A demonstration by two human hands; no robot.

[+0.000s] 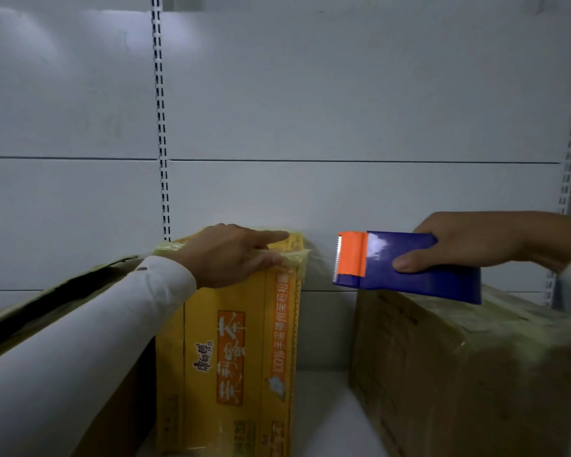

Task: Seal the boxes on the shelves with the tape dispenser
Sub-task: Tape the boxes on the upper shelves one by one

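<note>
Tape dispenser: the blue tape dispenser (pixel 409 265), with an orange guard and a toothed blade facing left, hangs in the air just above the near top edge of the brown box (pixel 459 364) on the right, apart from the yellow box.
Right hand: the right hand (pixel 468 245) clasps the dispenser's rear end, thumb on the near face, fingers wrapped behind.
Yellow box: the yellow box (pixel 234 351) with orange print stands upright on the white shelf (pixel 320 407), its top edge covered in wrinkled yellowish tape (pixel 294 258).
Left hand: the left hand (pixel 234 252) lies flat on that top, fingers stretched out and pressing the tape down at the right corner.
Neighbours: an open-flapped carton (pixel 47 301) sits at far left behind the white sleeve (pixel 80 341); the brown box already looks wrapped in tape.
Backdrop: the white back panel (pixel 343 110) with a slotted upright.
Risk: the tape at the corner looks bunched, so it may lift if not smoothed; the bare serrated blade points toward the left hand's fingertips and could nick them on a careless pass.
</note>
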